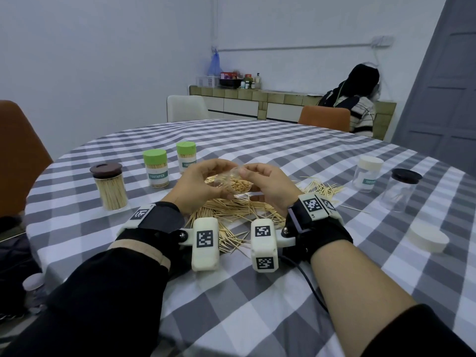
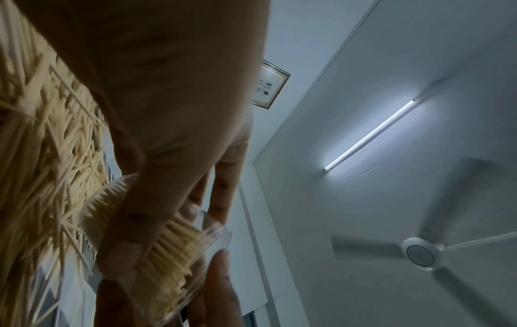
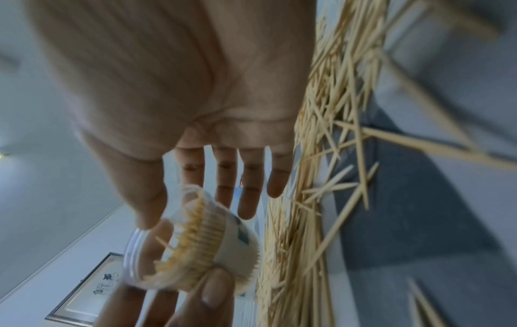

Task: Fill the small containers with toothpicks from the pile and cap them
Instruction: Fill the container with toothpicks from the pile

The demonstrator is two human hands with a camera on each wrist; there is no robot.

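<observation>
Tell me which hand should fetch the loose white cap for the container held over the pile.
Right, probably. The loose white cap lies on the table on the right hand's side. The left hand has the firmer grip on the clear container.

Black sleeves, the left sleeve (image 1: 108, 287) tan-banded at the cuff; black wrist straps carry cream camera pods (image 1: 206, 243) bearing square black-and-white markers.

Clear small container (image 1: 235, 185), uncapped, tipped on its side above the toothpick pile (image 1: 231, 212), packed with toothpicks. Three capped, filled jars far left; two clear jars far right; loose cream cap (image 1: 428, 239) near right.
</observation>
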